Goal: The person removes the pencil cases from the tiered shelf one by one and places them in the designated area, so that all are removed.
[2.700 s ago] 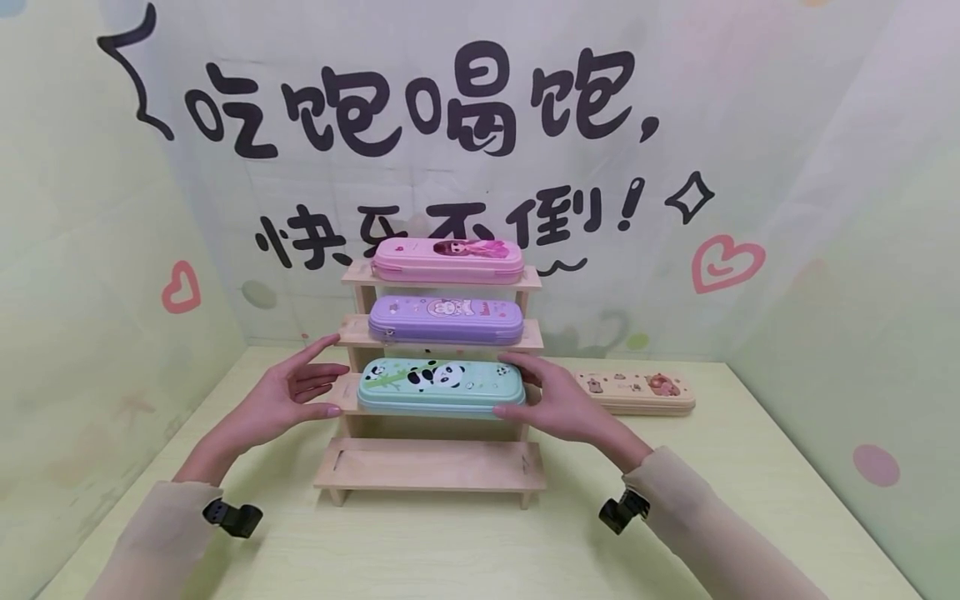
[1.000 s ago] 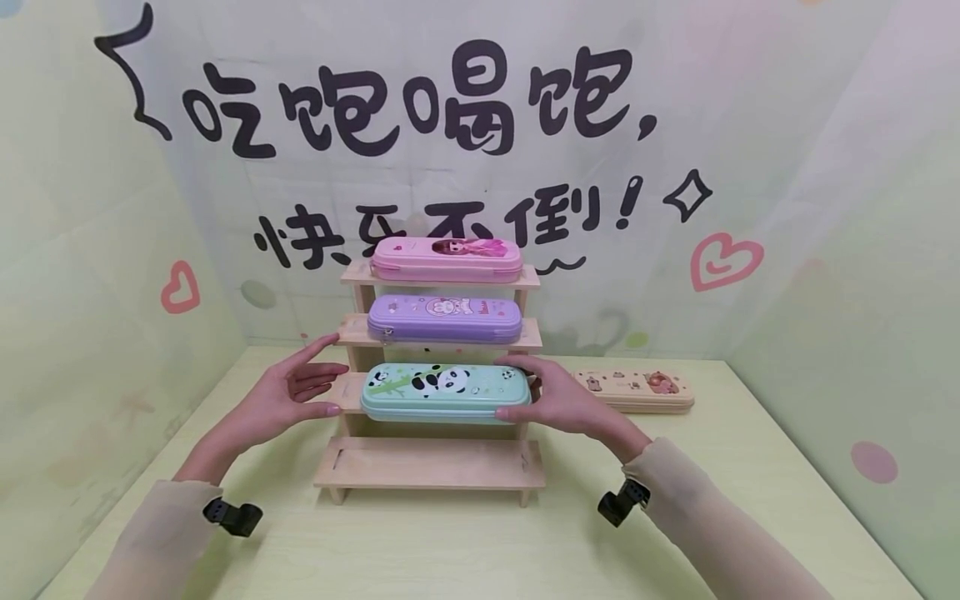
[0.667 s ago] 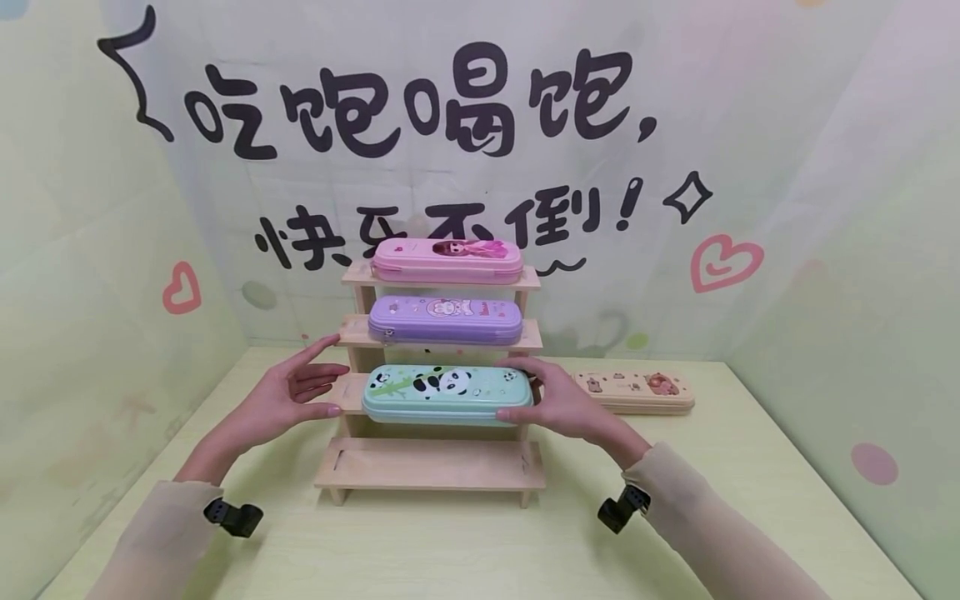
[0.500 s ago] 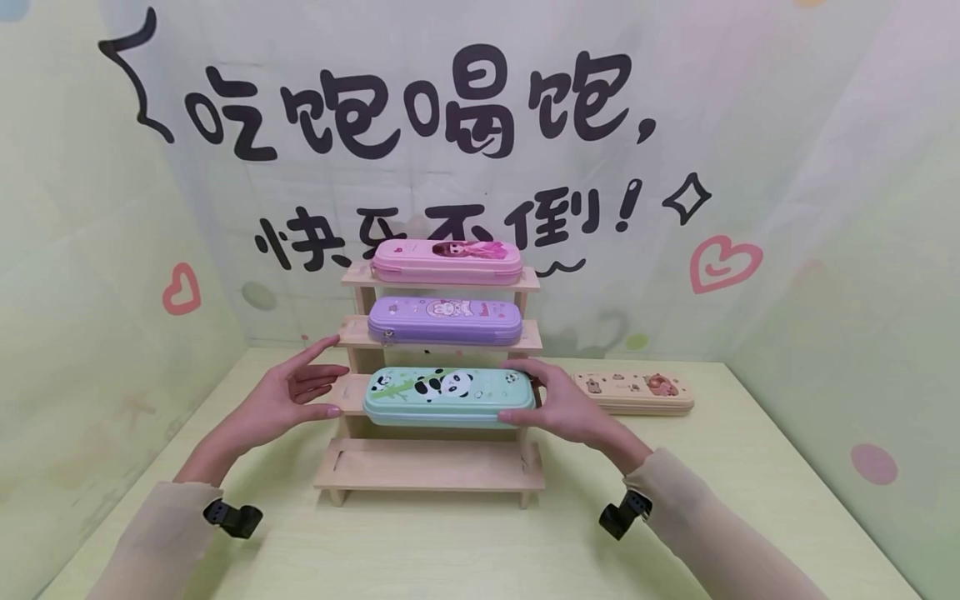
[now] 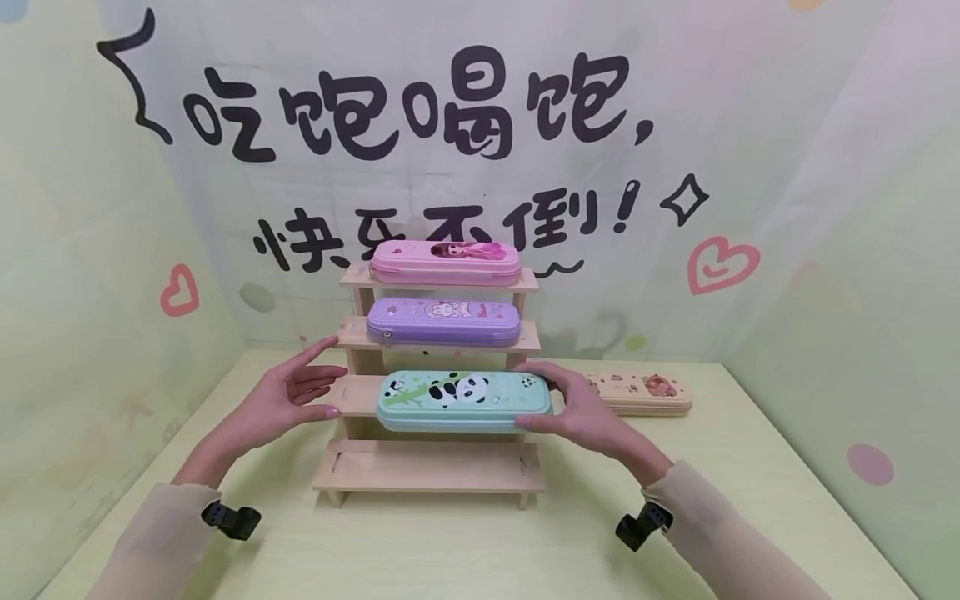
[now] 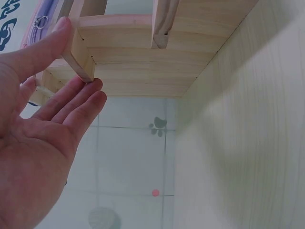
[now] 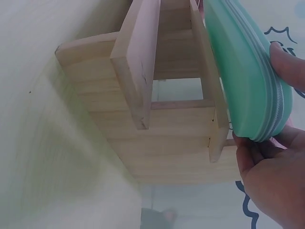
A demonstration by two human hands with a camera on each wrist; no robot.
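A mint green panda pencil case is in my right hand. The thumb lies on its front and the fingers reach behind its right end; in the right wrist view the hand pinches the case's zipped end. The case appears just off the third tier of a stepped wooden stand, sticking out past its front edge and right end. My left hand holds the left end of that tier. In the left wrist view, thumb and fingertips touch opposite edges of the board.
A purple pencil case lies on the second tier and a pink one on the top tier. On the table at right, a beige pencil case lies behind my right hand. A printed backdrop encloses the table.
The mint pencil case has come forward off its tier and shifted right with my right hand, most clearly in the last half second. My left hand keeps its place on the stand.
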